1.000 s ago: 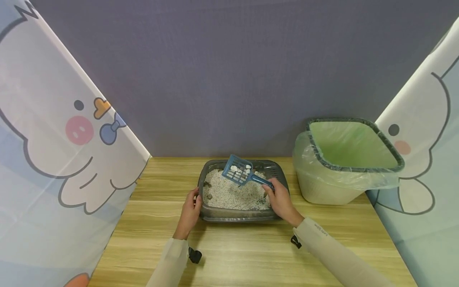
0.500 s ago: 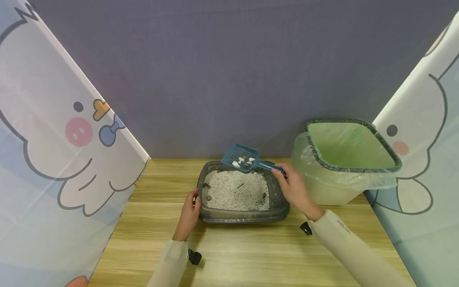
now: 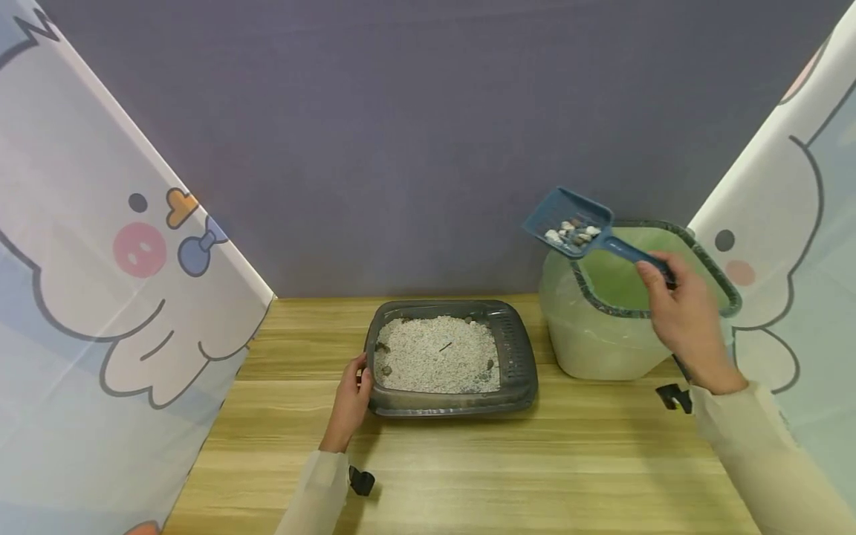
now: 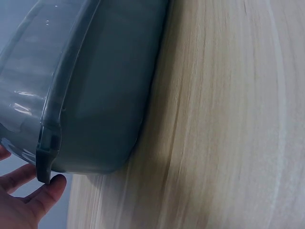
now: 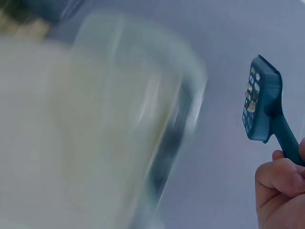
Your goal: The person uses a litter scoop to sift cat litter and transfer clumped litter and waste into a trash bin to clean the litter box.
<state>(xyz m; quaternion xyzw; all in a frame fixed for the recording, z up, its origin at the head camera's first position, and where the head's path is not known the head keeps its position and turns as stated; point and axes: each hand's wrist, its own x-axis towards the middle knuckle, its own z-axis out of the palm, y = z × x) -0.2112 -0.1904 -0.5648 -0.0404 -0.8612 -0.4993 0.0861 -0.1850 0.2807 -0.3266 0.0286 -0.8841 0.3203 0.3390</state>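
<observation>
My right hand point(image 3: 692, 319) grips the handle of a blue slotted litter scoop point(image 3: 623, 249), raised above the bin's left side. White and brown clumps point(image 3: 574, 233) lie in its bowl. In the right wrist view the scoop point(image 5: 271, 105) is seen from the side, with fingers around its handle. At the left end of a dark grey litter box point(image 3: 455, 406), my left hand point(image 3: 349, 407) holds the rim. The left wrist view has its thumb and fingers at the box's rim point(image 4: 47, 138). Pale litter point(image 3: 438, 357) with a few dark bits fills the box.
A pale bin point(image 3: 602, 353) lined with a clear bag stands right of the box, below the right hand; it is blurred in the right wrist view. The wooden table point(image 3: 468, 475) meets a grey back wall point(image 3: 401, 148). Cartoon-printed panels point(image 3: 67, 297) flank both sides.
My right hand has lifted the loaded scoop from over the litter box and carried it right and up to the bin. The left hand has stayed at the box's left end.
</observation>
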